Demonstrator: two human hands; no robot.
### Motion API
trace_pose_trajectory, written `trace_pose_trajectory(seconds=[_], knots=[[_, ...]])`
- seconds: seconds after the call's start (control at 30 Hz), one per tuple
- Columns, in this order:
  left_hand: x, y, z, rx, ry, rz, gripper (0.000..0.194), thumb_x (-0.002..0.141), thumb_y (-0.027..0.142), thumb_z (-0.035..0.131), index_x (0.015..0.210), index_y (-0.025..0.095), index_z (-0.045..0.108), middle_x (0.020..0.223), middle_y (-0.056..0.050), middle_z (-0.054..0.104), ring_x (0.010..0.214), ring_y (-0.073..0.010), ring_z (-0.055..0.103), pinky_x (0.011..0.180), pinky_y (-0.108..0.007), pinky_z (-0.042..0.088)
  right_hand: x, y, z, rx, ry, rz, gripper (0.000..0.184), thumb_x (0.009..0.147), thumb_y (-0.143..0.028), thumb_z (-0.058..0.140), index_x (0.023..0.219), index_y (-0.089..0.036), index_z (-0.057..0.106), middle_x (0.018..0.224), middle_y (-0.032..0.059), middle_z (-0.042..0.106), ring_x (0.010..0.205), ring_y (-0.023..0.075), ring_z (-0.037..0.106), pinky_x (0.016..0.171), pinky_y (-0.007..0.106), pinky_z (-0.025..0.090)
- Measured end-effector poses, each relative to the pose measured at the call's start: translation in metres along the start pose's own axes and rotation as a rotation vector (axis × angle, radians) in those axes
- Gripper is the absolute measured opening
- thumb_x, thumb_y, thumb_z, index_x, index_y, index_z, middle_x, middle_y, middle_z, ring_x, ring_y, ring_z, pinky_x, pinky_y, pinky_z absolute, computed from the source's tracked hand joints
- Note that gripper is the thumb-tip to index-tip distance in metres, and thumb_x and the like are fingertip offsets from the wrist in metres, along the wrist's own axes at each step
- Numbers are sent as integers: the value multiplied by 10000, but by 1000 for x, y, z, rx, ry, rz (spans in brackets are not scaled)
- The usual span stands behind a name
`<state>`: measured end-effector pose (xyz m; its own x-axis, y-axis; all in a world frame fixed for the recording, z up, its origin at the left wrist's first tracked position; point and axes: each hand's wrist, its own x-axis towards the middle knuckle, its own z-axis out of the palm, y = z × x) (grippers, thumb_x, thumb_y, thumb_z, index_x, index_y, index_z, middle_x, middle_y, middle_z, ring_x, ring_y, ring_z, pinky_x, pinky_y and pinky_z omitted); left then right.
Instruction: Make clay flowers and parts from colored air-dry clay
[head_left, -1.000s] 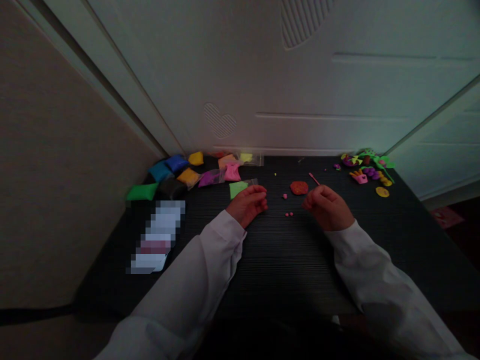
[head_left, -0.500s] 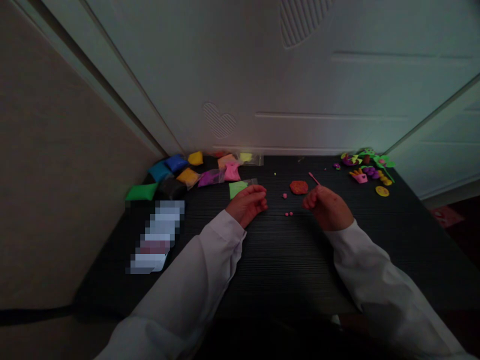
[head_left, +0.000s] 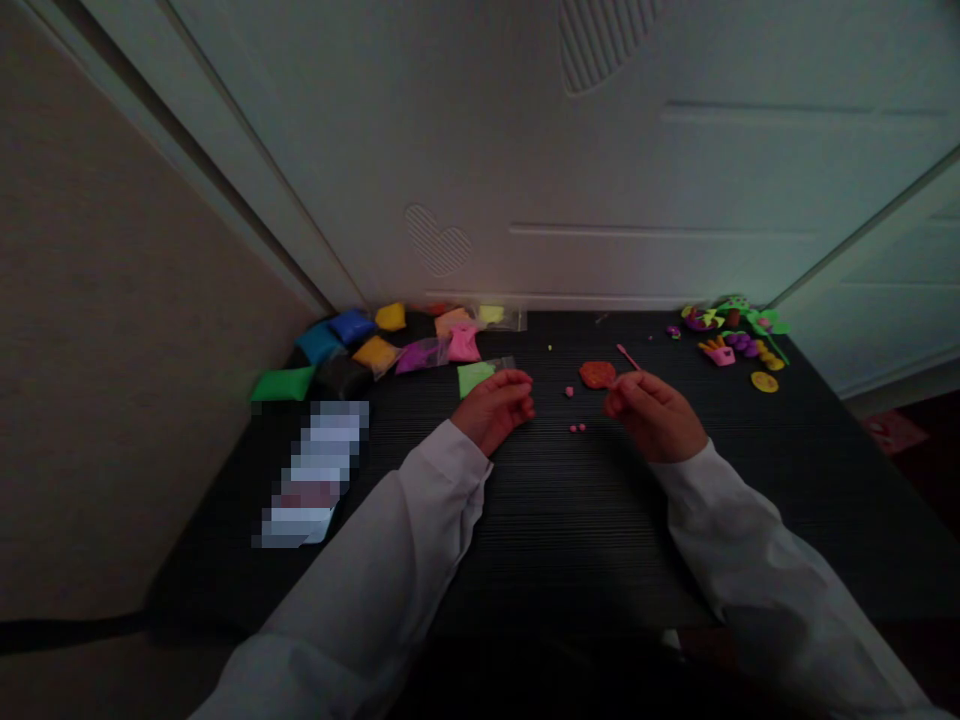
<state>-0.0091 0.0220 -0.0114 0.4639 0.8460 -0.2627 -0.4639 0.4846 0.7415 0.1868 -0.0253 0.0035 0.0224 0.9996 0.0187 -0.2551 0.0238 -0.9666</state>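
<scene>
My left hand [head_left: 496, 408] is held over the dark table with thumb and fingertips pressed together; anything between them is too small to make out. Just behind it lies a light green clay packet [head_left: 475, 377]. My right hand [head_left: 654, 412] is also closed in a pinch, its fingertips beside a flat orange-red clay piece [head_left: 597, 375], and I cannot see what they hold. Between the hands lie a small pink clay lump [head_left: 569, 392] and two tiny pink balls [head_left: 577, 428]. A pink modelling tool [head_left: 628, 356] lies just beyond my right hand.
Several coloured clay packets [head_left: 353, 326] line the back left of the table [head_left: 555, 540]. A phone [head_left: 315, 470] with a blurred screen lies at left. Finished-looking clay figures [head_left: 742, 345] and a yellow disc [head_left: 765, 382] sit at the back right. A white panelled door [head_left: 480, 150] stands behind.
The fingers of my right hand have shifted slightly, with the thumb and forefinger now nearer the orange-red clay piece. My left hand looks the same, and the things on the table have not moved.
</scene>
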Motion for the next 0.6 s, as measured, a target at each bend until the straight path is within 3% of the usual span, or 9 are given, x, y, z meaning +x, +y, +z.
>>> trace_pose_trajectory(seconds=[0.4, 0.6], knots=[[-1, -1, 0, -2, -1, -4, 144, 627, 122, 601, 743, 147, 520, 576, 37, 488, 537, -56, 488, 566, -217, 412, -1, 3, 2, 41, 12, 63, 164, 627, -226, 657, 790, -232, 636, 739, -7, 646, 723, 103, 594, 710, 259, 459], [0, -1, 0, -6, 1, -5, 150, 619, 128, 608, 742, 147, 523, 576, 38, 485, 538, -56, 487, 563, -216, 409, 0, 3, 1, 27, 3, 52, 139, 674, -314, 609, 770, -219, 640, 652, -3, 624, 642, 103, 577, 630, 255, 479]])
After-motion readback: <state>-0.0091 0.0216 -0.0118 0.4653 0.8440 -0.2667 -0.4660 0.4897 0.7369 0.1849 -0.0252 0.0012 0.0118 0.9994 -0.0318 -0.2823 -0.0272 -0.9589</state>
